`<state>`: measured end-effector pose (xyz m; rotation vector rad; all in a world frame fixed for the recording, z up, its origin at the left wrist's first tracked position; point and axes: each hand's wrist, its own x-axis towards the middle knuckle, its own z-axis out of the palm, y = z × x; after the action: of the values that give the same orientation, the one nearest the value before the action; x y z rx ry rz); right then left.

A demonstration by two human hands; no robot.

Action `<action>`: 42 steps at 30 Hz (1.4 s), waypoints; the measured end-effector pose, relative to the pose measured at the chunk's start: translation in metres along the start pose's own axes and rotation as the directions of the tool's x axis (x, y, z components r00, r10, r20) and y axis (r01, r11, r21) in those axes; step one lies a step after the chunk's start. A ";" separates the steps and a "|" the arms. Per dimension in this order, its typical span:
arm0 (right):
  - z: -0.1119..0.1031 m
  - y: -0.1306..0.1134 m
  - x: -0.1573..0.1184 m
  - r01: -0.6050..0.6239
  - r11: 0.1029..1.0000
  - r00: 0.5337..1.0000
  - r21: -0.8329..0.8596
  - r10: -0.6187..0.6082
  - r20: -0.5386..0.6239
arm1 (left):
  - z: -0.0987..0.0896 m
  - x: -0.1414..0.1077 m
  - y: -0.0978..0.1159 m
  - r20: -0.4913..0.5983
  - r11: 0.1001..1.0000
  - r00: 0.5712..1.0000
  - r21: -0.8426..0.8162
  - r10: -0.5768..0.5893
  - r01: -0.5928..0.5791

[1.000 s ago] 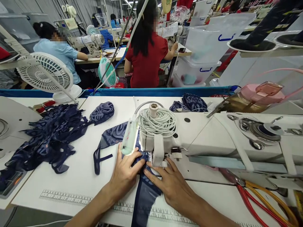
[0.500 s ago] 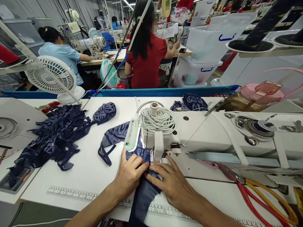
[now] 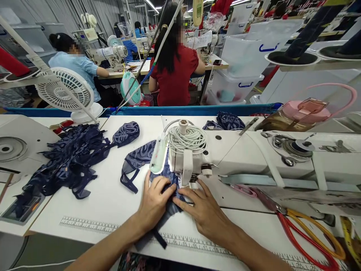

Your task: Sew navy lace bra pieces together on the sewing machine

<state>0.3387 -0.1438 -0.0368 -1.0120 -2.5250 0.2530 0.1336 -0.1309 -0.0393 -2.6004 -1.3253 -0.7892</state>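
A navy patterned fabric piece (image 3: 172,206) lies under the needle area of a white sewing machine (image 3: 180,160). My left hand (image 3: 154,201) presses on its left side, fingers bent, with thumb and forefinger closed on the cloth beside the presser foot. On the right, my right hand (image 3: 204,209) rests with fingers stretched apart, forefinger and thumb touching the fabric's edge. The needle itself is hidden behind the machine head. A second navy patterned piece with a strap (image 3: 138,156) lies to the left.
A heap of navy fabric pieces (image 3: 70,158) covers the left. Red-and-orange-handled scissors (image 3: 284,212) lie at right, near a pink-lidded bottle (image 3: 304,109). A printed ruler (image 3: 90,225) runs along the front edge. Beyond stand a white fan (image 3: 66,88) and two seated people.
The fabric has moved forward under the machine, and its trailing end now bends left with a dark strap showing. Both hands stay beside the machine head. The view has shifted slightly.
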 end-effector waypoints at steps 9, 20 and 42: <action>0.000 -0.002 0.000 0.049 0.995 0.995 0.084 -0.041 -0.089 | -0.004 0.000 0.020 -0.044 0.994 0.999 0.107 0.019 -0.014; 0.004 0.005 0.000 0.024 0.999 0.994 -0.026 -0.027 -0.106 | 0.007 0.012 -0.006 -0.085 0.985 0.987 0.118 0.139 -0.128; 0.004 -0.001 0.002 0.017 1.000 0.997 -0.017 -0.018 -0.072 | 0.005 0.003 -0.012 -0.005 0.993 0.997 -0.097 0.074 -0.074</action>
<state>0.3346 -0.1433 -0.0391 -0.9875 -2.4740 0.1874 0.1274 -0.1197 -0.0441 -2.7050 -1.2113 -0.8635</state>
